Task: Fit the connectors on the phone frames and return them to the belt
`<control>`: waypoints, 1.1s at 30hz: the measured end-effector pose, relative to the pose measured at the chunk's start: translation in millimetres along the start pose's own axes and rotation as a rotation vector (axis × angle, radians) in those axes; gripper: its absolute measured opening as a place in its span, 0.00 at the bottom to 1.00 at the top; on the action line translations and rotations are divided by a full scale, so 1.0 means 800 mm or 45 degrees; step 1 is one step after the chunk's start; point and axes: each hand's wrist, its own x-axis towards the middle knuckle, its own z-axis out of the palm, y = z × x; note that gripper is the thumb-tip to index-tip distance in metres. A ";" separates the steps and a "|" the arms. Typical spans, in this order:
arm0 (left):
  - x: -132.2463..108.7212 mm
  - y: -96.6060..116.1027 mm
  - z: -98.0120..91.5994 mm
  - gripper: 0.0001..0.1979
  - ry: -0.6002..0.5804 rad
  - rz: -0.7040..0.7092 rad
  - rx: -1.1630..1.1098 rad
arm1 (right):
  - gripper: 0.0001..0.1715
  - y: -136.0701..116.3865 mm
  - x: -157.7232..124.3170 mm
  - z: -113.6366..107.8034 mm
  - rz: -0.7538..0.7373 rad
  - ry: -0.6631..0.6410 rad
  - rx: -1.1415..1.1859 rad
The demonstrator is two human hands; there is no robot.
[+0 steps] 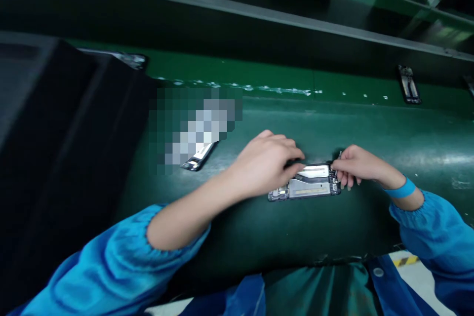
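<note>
An opened phone body (309,186) with its metal inner plate showing lies flat on the green conveyor belt (388,133) in front of me. My left hand (264,163) rests over its left upper edge, fingers curled and pressed on it. My right hand (355,164) pinches the phone's right end, fingers drawn together. Both arms wear blue sleeves, and a blue band circles my right wrist (402,190).
A second phone part (200,156) lies on the belt to the left, beside a blurred patch. Another phone frame (408,85) sits far right on the belt. A large black box (55,148) fills the left side. A metal rail (259,12) runs behind the belt.
</note>
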 end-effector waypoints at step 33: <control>0.040 -0.014 -0.005 0.13 -0.244 0.123 -0.296 | 0.21 0.009 0.004 0.003 0.022 0.041 0.086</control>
